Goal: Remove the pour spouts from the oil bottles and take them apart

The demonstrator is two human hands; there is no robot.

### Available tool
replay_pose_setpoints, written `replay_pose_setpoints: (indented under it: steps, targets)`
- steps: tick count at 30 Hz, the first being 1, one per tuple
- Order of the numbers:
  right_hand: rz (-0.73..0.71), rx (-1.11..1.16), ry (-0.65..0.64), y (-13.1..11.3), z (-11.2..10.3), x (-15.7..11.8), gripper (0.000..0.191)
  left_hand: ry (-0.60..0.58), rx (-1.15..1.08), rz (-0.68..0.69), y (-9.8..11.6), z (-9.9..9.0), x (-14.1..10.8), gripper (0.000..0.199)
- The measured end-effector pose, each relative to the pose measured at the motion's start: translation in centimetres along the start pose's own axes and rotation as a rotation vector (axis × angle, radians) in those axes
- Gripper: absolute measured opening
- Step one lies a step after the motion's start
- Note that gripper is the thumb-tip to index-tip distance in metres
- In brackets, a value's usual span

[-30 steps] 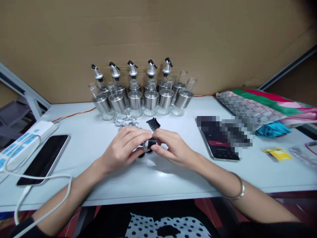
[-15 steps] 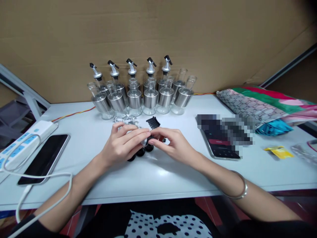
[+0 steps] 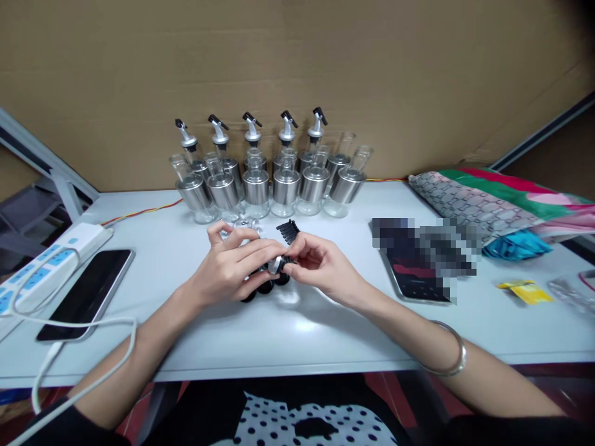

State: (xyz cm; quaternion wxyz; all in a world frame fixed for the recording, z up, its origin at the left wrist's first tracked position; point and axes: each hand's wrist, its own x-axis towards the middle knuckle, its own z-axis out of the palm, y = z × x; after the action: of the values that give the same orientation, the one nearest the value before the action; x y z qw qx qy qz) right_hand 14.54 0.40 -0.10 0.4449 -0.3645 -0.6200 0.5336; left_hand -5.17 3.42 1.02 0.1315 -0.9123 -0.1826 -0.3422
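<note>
Between my two hands is a small silver and black pourer top (image 3: 276, 265). My left hand (image 3: 232, 263) has its fingers wrapped around the silver part. At the black end, the thumb and fingertips of my right hand (image 3: 320, 263) pinch it. Under my left hand, several round black pieces (image 3: 266, 286) lie on the table. Just behind the hands are several black strips (image 3: 289, 231) in a row and some silver parts (image 3: 251, 224), partly hidden by my left hand. Farther back, bottles with steel bands (image 3: 256, 187) stand in two rows, several in the back row with pourers.
On the left are a power strip (image 3: 51, 260), a phone (image 3: 86, 296) and a white cable (image 3: 111, 324) crossing my left forearm. To the right lie another phone (image 3: 409, 272), a patterned bag (image 3: 483, 201), a blue packet (image 3: 515, 245) and a yellow packet (image 3: 527, 291). Cardboard (image 3: 297, 68) rises behind.
The pourer top between my hands shows more of its silver part, and my right fingers have curled in more around its black end. The whole view has shifted slightly.
</note>
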Motion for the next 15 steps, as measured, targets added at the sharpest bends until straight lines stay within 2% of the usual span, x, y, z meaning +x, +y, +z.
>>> replay_pose_setpoints:
  steps: [7, 15]
  targets:
    - [-0.29, -0.427, 0.066, -0.22, -0.19, -0.73, 0.012, -0.02, -0.027, -0.018, 0.04, -0.16, 0.14, 0.025]
    - [-0.808, -0.856, -0.007, -0.49, -0.62, -0.48, 0.01, -0.035, -0.083, -0.059, 0.11, -0.27, 0.16, 0.028]
